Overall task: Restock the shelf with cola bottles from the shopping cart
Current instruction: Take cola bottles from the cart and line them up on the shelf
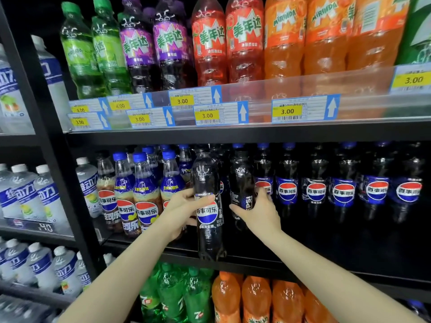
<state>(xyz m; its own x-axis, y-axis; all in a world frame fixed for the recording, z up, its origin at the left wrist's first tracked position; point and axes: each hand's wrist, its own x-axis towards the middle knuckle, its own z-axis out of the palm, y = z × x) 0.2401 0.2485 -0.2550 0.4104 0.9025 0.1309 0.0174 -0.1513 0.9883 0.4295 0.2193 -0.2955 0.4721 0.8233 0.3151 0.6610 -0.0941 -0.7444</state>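
My left hand point(184, 208) grips a black-label cola bottle point(207, 203) around its middle; the bottle stands upright at the front edge of the middle shelf point(326, 259). My right hand point(258, 213) wraps round a second black cola bottle point(241, 183) just to the right and a little deeper on the same shelf. Further right, a row of blue-label cola bottles point(342, 187) fills the back of this shelf. The shopping cart is out of view.
Lemon cola bottles with blue caps point(144, 194) stand to the left of my left hand. The top shelf holds green, purple, red and orange soda bottles point(245, 40) behind price tags point(298, 110). Below are green and orange bottles point(233, 297). White drink bottles point(30, 194) fill the left rack.
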